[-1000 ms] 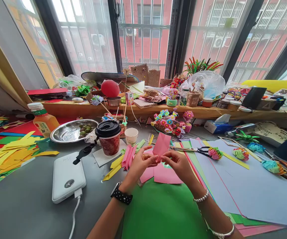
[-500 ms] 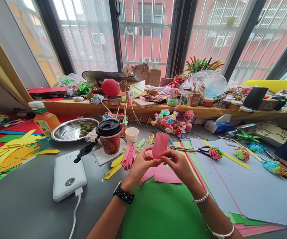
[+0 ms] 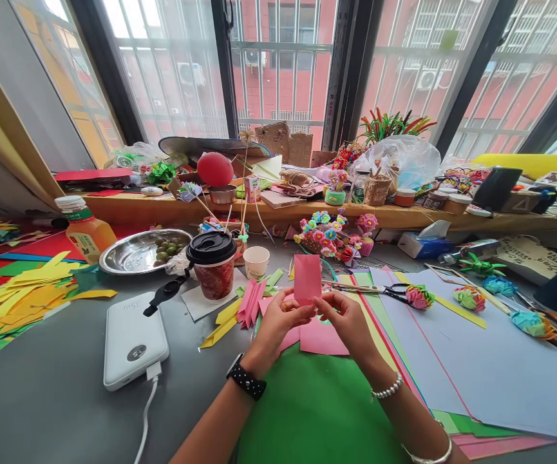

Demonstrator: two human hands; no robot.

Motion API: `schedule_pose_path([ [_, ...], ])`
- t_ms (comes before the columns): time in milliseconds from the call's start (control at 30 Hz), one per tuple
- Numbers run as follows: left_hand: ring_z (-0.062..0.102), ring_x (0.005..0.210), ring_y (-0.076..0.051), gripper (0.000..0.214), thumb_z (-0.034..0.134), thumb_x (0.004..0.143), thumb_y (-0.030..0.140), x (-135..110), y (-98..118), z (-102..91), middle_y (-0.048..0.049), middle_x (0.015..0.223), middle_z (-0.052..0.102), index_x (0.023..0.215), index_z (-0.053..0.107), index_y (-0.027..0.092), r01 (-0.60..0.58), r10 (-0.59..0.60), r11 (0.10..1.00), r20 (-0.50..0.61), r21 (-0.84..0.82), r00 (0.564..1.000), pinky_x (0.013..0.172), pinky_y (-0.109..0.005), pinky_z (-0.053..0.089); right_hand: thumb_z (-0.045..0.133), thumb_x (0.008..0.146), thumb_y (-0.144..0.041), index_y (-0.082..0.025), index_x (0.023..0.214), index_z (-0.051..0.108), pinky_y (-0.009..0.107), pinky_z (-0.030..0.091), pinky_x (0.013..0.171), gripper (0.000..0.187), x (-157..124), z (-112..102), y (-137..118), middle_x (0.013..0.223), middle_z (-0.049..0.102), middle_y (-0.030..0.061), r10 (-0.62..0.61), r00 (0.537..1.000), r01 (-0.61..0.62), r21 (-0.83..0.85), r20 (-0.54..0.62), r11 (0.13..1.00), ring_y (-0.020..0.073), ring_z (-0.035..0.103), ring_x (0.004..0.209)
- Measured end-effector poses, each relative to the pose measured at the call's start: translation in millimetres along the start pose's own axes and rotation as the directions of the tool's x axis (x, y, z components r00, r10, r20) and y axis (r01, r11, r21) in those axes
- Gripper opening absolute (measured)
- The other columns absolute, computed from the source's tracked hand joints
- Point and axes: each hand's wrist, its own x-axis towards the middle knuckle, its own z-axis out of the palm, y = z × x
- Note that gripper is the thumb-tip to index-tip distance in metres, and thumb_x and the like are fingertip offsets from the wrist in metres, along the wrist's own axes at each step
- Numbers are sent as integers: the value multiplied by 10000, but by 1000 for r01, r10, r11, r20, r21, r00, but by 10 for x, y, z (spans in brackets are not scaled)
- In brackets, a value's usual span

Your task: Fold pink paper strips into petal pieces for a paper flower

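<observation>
A small pink paper piece (image 3: 308,277) stands upright between my hands, held by its lower edge. My left hand (image 3: 283,321) pinches its lower left corner between thumb and fingers. At the lower right corner, my right hand (image 3: 340,317) grips it the same way, the fingertips of both hands nearly meeting. Below them, more pink paper (image 3: 324,338) lies at the top of a green sheet (image 3: 314,406). Folded pink strips (image 3: 251,303) and yellow folded strips (image 3: 225,321) rest left of my left hand.
A lidded coffee cup (image 3: 211,274), a paper cup (image 3: 256,262) and a white power bank (image 3: 134,341) with a cable stand to the left. Scissors (image 3: 394,293) and folded paper flowers (image 3: 420,296) lie on white sheets (image 3: 471,361) at right. A steel plate (image 3: 114,258) holds green fruit.
The pink paper has turned from a slight tilt to nearly straight upright, facing me more squarely. Both hands have shifted only slightly and keep their hold.
</observation>
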Motion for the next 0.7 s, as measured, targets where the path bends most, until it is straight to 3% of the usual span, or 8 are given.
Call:
schedule_pose_path([
  [200, 601, 674, -137, 472, 708, 558, 220, 7, 6, 8, 45, 590, 541, 944, 447, 145, 48, -47, 999, 26, -16, 999, 652, -238, 452, 541, 708, -384, -150, 694, 592, 244, 441, 536, 240, 0, -14, -11, 630, 588, 17, 37, 999, -36, 29, -10, 999, 132, 538, 568],
  [367, 605, 713, -157, 505, 708, 558, 225, -1, 14, 24, 18, 630, 574, 962, 414, 144, 76, -76, 997, 12, -24, 997, 678, -255, 456, 525, 722, -386, -147, 686, 589, 240, 429, 538, 250, 9, -14, 5, 612, 586, 20, 30, 999, -29, 20, -14, 999, 132, 533, 568],
  [567, 603, 627, -156, 526, 719, 526, 249, -6, 10, 37, 17, 575, 590, 954, 435, 138, 21, -24, 994, 30, 109, 999, 623, -267, 450, 510, 729, -397, -152, 649, 560, 232, 405, 513, 262, -4, -16, 0, 568, 545, 9, 6, 999, -6, -11, -53, 1000, 118, 490, 527],
  [700, 607, 655, -170, 509, 715, 529, 254, -18, 27, 40, -20, 638, 627, 939, 436, 141, -16, 9, 990, 52, 137, 999, 648, -292, 445, 509, 727, -406, -153, 667, 565, 238, 415, 526, 265, -2, -25, -18, 601, 561, 18, 3, 1000, -3, 2, -14, 1000, 128, 506, 551],
])
